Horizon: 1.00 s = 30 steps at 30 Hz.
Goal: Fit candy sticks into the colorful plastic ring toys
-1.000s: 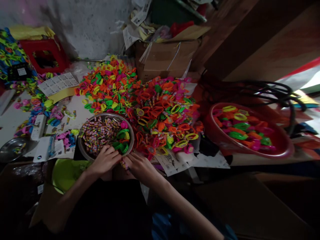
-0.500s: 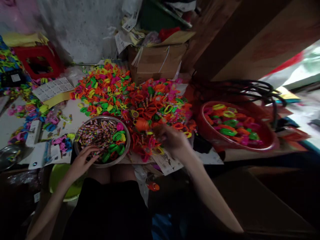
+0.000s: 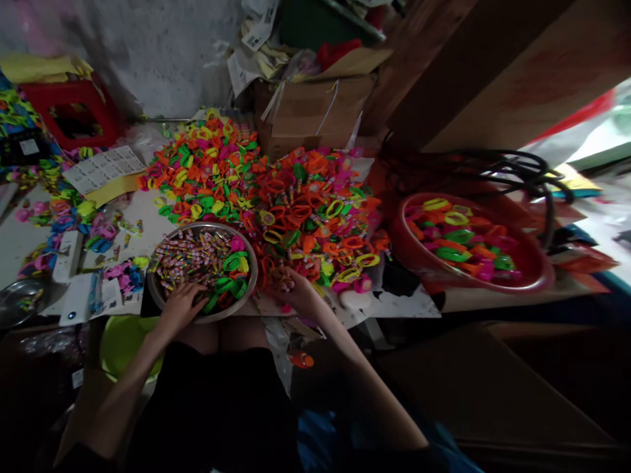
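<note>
A metal bowl [image 3: 252,279] stands at the table's front edge, above my lap. Small patterned sticks [image 3: 190,256], which look like wrapped candy rolls, fill much of it. Bright plastic toy watches [image 3: 231,282] lie in its right part. My left hand [image 3: 182,309] rests over the bowl's near side, fingers loosely spread on the contents; its fingertips are partly hidden. Just right of the bowl, my right hand [image 3: 298,292] is closed around a bunch of small patterned sticks [image 3: 280,279], somewhat blurred. Behind it spreads a big pile of toy watches [image 3: 305,217], mostly orange, with sticks among them.
Another heap of colourful plastic pieces [image 3: 207,164] lies behind the bowl. A red basin [image 3: 537,279] with toy watches stands to the right, near black cables [image 3: 493,157]. A cardboard box [image 3: 310,115] is at the back. Printed sheets [image 3: 106,171] and a small metal dish [image 3: 14,305] are left.
My right hand has come left and closer, from over the pile to beside the bowl, with a bunch of sticks in it. My left hand has shifted slightly right within the bowl.
</note>
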Available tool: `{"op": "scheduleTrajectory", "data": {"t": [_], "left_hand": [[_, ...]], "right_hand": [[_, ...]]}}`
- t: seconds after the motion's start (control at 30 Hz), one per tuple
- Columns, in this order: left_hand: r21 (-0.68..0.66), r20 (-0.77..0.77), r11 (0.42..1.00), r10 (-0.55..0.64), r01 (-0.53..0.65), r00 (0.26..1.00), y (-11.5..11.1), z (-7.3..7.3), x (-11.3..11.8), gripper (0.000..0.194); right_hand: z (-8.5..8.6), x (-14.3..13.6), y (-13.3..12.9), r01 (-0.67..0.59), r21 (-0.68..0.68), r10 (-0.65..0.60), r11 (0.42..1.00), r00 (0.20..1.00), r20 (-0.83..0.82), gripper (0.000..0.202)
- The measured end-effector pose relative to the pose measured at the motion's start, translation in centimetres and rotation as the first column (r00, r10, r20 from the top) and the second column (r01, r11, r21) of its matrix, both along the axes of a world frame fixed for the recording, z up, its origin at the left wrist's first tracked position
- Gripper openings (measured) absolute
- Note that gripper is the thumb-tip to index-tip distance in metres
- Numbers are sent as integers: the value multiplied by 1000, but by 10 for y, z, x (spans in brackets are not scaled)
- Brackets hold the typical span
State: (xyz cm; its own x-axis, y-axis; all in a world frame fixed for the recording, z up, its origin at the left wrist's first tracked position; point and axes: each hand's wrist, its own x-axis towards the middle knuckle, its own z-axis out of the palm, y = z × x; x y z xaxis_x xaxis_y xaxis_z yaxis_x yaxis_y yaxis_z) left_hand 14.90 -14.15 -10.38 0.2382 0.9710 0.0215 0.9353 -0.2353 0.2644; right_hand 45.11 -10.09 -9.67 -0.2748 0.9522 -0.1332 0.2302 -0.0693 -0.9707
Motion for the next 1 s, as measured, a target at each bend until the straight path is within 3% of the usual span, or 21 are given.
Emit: {"op": "scheduleTrajectory", "data": {"t": [0.07, 0.17, 0.3, 0.47, 0.67, 0.8, 0.9, 1.0], "left_hand": [[-28, -66, 999, 20, -22, 998, 3, -3, 5, 28], [-55, -128, 998, 21, -28, 991, 5, -6, 12, 34], [-42, -163, 999, 21, -28, 986, 5, -13, 20, 35], [0, -195, 999, 45, -45, 980, 4, -17, 27, 21], [-26, 7, 997, 78, -77, 997, -5, 5, 23, 17], [-44, 211, 998, 47, -39, 976, -13, 22, 23, 23], [-33, 309, 999, 34, -25, 950, -17, 29, 26, 23], [-60, 378, 998, 20, 4, 925, -19, 35, 31, 24]], "right_hand": [[-11, -12, -6, -82, -169, 54, 982, 985, -161, 45], [-24, -23, -13, -130, -250, 61, 959, 962, -267, 46], [-36, -29, -15, -109, -156, 71, 982, 970, -232, 38], [-39, -34, -20, -64, -16, 63, 998, 996, -56, 34], [-30, -44, -27, -101, 163, 83, 981, 990, 111, 23], [-18, -54, -30, -131, 192, 96, 973, 979, 181, 20], [-8, -62, -33, -137, 194, 107, 972, 982, 159, 25], [-1, -68, -37, -91, 195, 89, 977, 996, 18, 32]]}}
